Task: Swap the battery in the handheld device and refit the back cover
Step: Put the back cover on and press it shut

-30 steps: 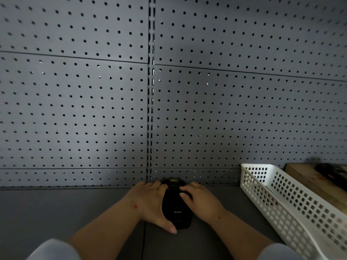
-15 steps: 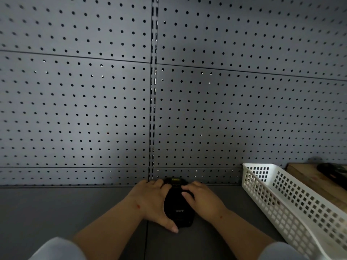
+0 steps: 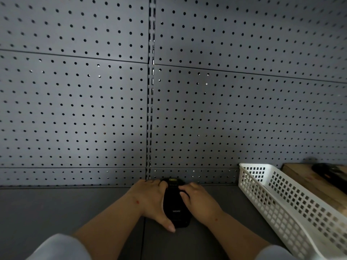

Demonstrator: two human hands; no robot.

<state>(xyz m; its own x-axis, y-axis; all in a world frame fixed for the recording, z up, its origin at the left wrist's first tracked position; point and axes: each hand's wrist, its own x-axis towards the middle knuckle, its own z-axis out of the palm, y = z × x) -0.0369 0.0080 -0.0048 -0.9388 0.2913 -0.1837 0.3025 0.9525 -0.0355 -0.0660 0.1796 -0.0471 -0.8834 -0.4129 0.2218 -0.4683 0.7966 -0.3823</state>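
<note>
The black handheld device lies flat on the dark grey surface, right up near the foot of the perforated back wall, with what looks like its back facing up and some small lettering showing near the end closest to the person. Its long axis runs straight away from the person toward the wall, so both hands come at it from its long sides. The left hand is pressed against the left flank, fingers curled over the far end and the thumb stretched along the near left edge to the bottom corner. The right hand covers the right flank, its fingers bent and resting on top of the back. Both hands are closed loosely around the body, clamping it between them rather than lifting it. Neither is clearly nearer; they sit about level. I cannot tell whether the back cover is on, loose or already seated, since the hands hide the edges. My guess is the work is at the cover, pressing or sliding along that long axis. A white slotted basket stands well off to the right.
</note>
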